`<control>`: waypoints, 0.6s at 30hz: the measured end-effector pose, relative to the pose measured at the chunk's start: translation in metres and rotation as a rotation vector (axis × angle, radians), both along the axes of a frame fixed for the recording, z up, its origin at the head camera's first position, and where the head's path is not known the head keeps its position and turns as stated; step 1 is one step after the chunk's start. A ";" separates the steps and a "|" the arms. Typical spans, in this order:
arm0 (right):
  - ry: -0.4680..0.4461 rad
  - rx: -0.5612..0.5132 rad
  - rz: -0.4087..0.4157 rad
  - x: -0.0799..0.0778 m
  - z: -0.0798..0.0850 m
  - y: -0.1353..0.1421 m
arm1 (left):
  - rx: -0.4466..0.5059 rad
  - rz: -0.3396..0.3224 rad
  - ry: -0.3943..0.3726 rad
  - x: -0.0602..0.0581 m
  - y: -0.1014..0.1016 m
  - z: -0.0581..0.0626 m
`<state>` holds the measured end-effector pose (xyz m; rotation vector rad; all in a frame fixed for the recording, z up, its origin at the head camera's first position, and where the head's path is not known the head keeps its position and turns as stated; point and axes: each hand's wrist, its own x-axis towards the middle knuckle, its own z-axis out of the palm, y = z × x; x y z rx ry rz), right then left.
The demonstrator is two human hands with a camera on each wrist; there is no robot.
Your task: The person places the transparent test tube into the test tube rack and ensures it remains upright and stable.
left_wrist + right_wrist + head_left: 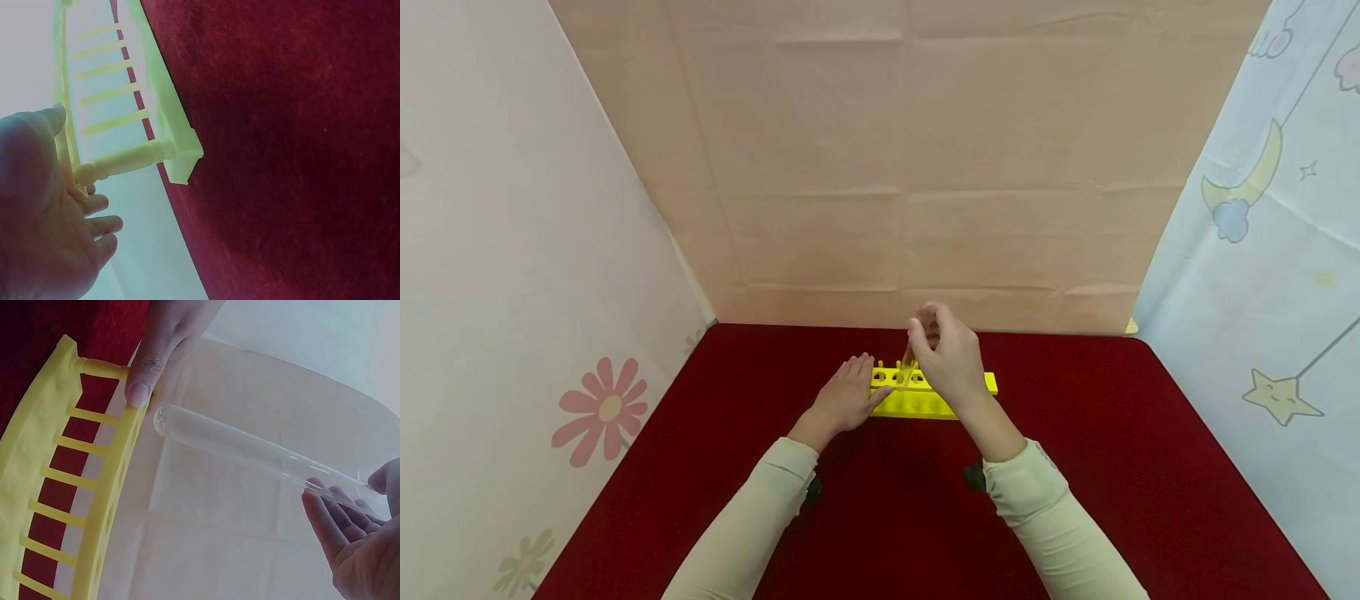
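Observation:
A yellow test tube rack [917, 406] stands on the red table, with a row of round holes along its top plate and pegs along its back. My left hand [846, 395] grips the left end of the top plate, its thumb [140, 387] lying on the edge. In the left wrist view, my left hand [44, 206] covers part of the plate's end. With its fingertips and thumb, my right hand [951, 354] holds a clear glass test tube [231, 440] near its upper end. The tube's rounded bottom points down, close over the holes near my left thumb.
Dark red cloth [880, 517] covers the table around the rack. Behind it rises a creased tan backdrop [880, 208]. Pale printed sheets hang at the left [490, 250] and right [1262, 292].

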<state>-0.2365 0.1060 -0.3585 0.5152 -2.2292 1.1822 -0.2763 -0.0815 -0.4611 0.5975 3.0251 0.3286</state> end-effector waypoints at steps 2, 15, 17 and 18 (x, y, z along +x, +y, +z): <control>-0.001 -0.002 0.007 -0.001 0.001 -0.001 | -0.001 -0.002 0.001 0.000 0.000 0.000; 0.032 0.005 0.039 -0.008 0.001 -0.008 | -0.008 -0.007 -0.006 -0.001 -0.001 -0.001; 0.040 0.006 0.045 -0.008 0.001 -0.010 | -0.012 -0.008 -0.005 -0.001 -0.001 -0.001; 0.043 0.006 0.048 -0.008 0.001 -0.011 | -0.012 -0.009 -0.005 -0.002 -0.001 -0.001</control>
